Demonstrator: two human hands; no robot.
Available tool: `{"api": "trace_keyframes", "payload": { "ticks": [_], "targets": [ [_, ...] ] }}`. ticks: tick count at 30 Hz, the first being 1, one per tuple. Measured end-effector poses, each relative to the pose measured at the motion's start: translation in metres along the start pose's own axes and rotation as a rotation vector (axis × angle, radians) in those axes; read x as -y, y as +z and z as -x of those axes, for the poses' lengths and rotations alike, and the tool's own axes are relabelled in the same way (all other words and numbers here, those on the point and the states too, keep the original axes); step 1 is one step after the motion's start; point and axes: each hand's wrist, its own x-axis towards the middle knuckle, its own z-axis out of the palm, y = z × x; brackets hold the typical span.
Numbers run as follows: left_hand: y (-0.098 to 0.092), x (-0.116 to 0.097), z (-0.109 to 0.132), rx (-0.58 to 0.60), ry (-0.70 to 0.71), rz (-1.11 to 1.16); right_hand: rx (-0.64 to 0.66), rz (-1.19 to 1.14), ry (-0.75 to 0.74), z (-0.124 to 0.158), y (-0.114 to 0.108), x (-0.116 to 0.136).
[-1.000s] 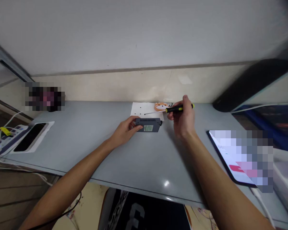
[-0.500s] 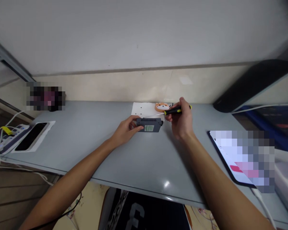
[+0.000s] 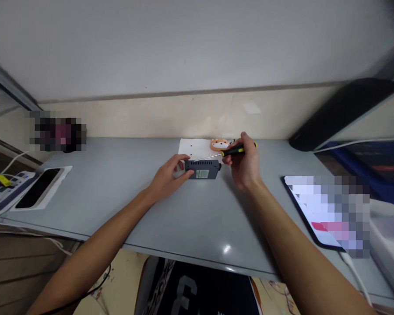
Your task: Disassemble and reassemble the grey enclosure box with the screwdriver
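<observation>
Fingers of the left hand [image 3: 167,177] curl loosely around the left end of a small dark grey vented plastic box [image 3: 202,169], which lies on the grey tabletop [image 3: 118,197] towards its back edge. The right hand [image 3: 244,164] is closed on a black-and-yellow-handled screwdriver [image 3: 238,150], thin shaft pointing left just above the box. Behind lie a white sheet of paper [image 3: 192,148] and a round orange animal-face figure [image 3: 219,143]
</observation>
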Motion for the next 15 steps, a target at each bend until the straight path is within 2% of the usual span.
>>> {"api": "trace_keyframes", "payload": {
  "ticks": [7, 15],
  "targets": [
    [0.0007, 0.0009, -0.0005, -0.015, 0.05, -0.043, 0.007, 0.027, 0.023, 0.0017, 0.0017, -0.0033],
    [-0.0035, -0.0027, -0.0028, -0.027, 0.145, 0.005, 0.029, 0.109, 0.033, 0.0037, 0.0032, -0.0088]
  ]
}}
